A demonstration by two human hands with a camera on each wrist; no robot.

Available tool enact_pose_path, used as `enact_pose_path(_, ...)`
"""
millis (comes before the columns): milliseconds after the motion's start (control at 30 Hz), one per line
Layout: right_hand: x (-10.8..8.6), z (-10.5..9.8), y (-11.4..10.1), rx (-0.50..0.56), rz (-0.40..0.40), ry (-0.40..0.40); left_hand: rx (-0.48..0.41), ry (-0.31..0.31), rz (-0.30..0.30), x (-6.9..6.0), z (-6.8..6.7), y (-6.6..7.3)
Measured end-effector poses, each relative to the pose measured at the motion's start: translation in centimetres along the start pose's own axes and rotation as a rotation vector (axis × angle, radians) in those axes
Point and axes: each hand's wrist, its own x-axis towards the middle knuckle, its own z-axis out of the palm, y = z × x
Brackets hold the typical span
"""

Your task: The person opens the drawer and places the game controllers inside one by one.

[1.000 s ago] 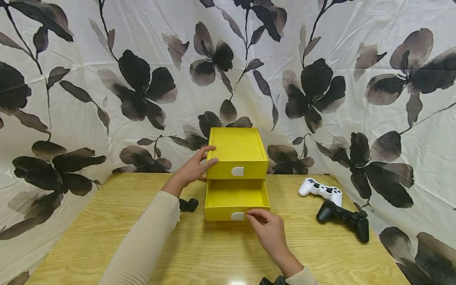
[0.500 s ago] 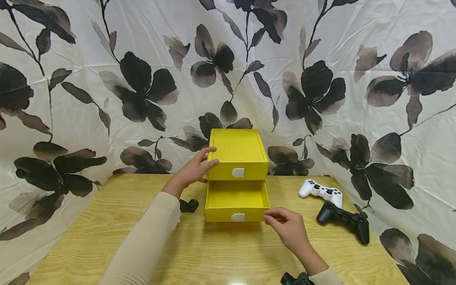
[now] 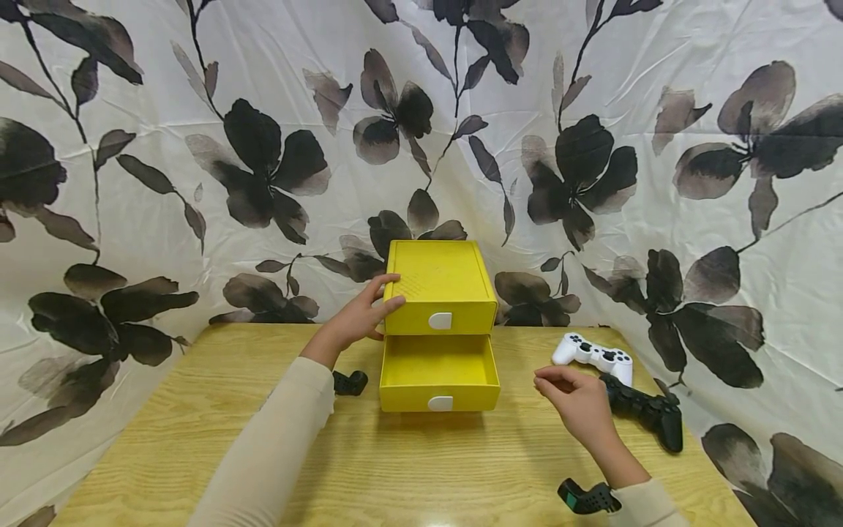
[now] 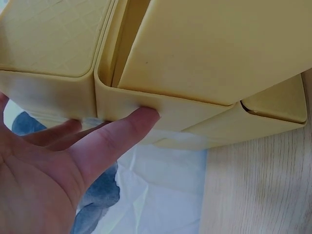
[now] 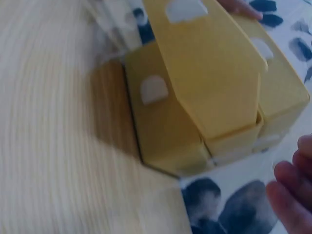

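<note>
A yellow drawer unit [image 3: 440, 269] stands at the table's far side, with white tabs on its drawer fronts. Its middle drawer [image 3: 410, 399] is pulled out, and the part of its inside seen from the head is bare. Below that, the right wrist view shows a closed bottom drawer [image 5: 151, 122], hidden from the head. My left hand [image 3: 352, 318] rests against the unit's left side, its thumb [image 4: 114, 141] extended and touching the wall. My right hand [image 3: 581, 406] hovers right of the pulled-out drawer, fingers loosely bent and holding nothing, partly in front of a black game controller [image 3: 648, 416].
A white game controller [image 3: 593, 353] lies behind the black one at the table's right. Floral cloth [image 3: 250, 73] hangs behind and beside the wooden table [image 3: 408, 468]. Small black devices sit at my wrists, one device [image 3: 588, 498] near my right sleeve.
My right hand has let go of the middle drawer's tab area and moved right, towards the controllers. The drawer stays pulled out. My left hand has stayed on the unit.
</note>
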Motion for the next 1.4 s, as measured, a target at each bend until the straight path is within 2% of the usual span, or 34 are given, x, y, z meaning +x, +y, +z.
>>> enact_pose_path(100,0.4,-0.9,0.6,-0.087,-0.019,0.010,-0.006,-0.010,-0.002,0.0,0.0,0.0)
enact_pose_path(233,0.9,-1.9,1.3,-0.171,-0.013,-0.015,-0.010,-0.018,-0.004,-0.2,0.0,-0.1)
enact_pose_path(633,2.5,-4.4,3.7,-0.431,-0.012,-0.156,-0.018,-0.043,-0.008,-0.4,-0.2,0.3)
enact_pose_path(767,3.0,-5.1,4.6,-0.475,0.002,-0.210,-0.020,-0.057,-0.029,-0.5,-0.2,0.4)
enact_pose_path(833,3.2,-5.5,5.1,-0.490,0.011,-0.233,-0.023,-0.062,-0.041,-0.7,-0.2,0.7)
enact_pose_path(1000,3.2,-6.3,6.4,-0.535,0.041,-0.268,-0.028,-0.075,-0.037,-2.1,-0.1,2.6)
enact_pose_path(1100,3.2,-6.8,7.1,-0.558,0.065,-0.289,-0.030,-0.072,-0.038,-1.4,-0.2,1.9)
enact_pose_path(1233,3.2,-7.4,7.8,-0.589,0.081,-0.323,-0.027,-0.054,-0.048,0.0,-0.1,0.1)
enact_pose_path(1400,3.0,-8.1,8.9,-0.644,0.089,-0.342,-0.027,-0.039,-0.039,0.0,0.1,-0.2)
